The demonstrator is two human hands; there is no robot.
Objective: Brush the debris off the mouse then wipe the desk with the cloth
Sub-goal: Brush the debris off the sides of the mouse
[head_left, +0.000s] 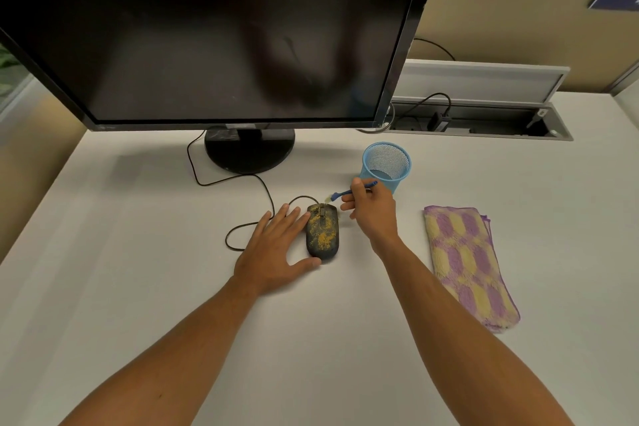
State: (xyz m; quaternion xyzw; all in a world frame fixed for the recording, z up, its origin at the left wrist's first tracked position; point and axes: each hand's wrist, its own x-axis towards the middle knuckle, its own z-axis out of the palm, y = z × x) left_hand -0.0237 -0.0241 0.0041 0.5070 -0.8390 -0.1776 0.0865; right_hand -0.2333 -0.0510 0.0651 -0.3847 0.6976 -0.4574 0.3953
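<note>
A black wired mouse lies in the middle of the white desk, speckled with yellow debris. My left hand lies flat beside it, with fingers straight along its left side and the thumb touching its near end. My right hand pinches a small blue brush, whose pale bristle tip hangs just above and right of the mouse's front. A folded purple and yellow cloth lies on the desk to the right of my right arm.
A large black monitor on a round stand fills the back. A blue mesh cup stands behind my right hand. The mouse cable loops to the left. An open cable tray sits at the back right.
</note>
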